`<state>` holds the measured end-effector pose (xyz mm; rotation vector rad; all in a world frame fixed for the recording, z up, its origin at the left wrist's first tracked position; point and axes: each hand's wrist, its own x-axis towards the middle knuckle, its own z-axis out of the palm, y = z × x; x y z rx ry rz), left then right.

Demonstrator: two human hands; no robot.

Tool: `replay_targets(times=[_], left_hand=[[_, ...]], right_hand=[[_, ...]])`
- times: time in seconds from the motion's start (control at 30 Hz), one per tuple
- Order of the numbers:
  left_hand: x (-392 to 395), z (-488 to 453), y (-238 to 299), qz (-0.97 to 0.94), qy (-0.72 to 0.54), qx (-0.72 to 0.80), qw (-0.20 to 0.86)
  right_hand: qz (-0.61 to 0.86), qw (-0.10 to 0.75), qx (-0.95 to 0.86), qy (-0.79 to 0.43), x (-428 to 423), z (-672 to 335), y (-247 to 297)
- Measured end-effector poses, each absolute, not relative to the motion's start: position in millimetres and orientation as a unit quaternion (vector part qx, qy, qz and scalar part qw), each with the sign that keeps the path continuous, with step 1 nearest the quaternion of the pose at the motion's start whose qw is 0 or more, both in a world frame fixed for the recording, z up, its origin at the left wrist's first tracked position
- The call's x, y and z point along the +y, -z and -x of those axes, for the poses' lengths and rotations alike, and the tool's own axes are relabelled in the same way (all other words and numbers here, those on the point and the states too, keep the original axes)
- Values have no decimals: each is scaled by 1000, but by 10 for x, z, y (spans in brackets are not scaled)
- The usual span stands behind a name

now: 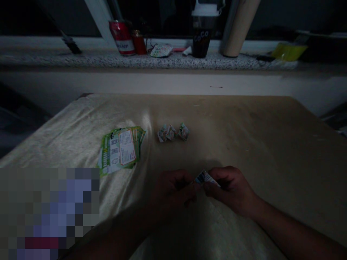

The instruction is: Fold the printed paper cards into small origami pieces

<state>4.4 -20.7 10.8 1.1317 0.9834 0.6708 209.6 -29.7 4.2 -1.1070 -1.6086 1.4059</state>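
Between my two hands, low over the table, is a small folded piece of printed paper (204,177) with its point facing away from me. My left hand (175,187) pinches its left corner, and my right hand (230,187) grips its right side between thumb and fingers. Beyond them on the table stand several small folded paper pieces (171,133) in a short row, one slightly apart at the right. Left of these lies a stack of green and white printed leaflets (120,150), a little fanned out. The dim light hides the finer folds.
A cloth-covered table (244,126) runs up to the wall. On the granite windowsill (94,61) stand a red can (121,38), a smaller red container (139,42), a crumpled paper (161,50), a lidded cup (202,36), a cardboard tube (240,29) and a yellow item (289,51). The lower left is pixelated.
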Motion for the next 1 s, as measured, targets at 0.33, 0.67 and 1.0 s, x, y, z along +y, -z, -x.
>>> replay_targets(times=[0.33,0.67,1.0], left_hand=[[-112,48,-46,-767,-290,470,327],[-86,-26,-57,-805,-193,535,167],[-102,-58,32,-798,-182,559,131]], right_hand=[[410,364,-754,-361,-171,-2064,-126],[507,316,-787,-156,-132,-2118,79],[524,316,-782,-118,-143,-2075,177]])
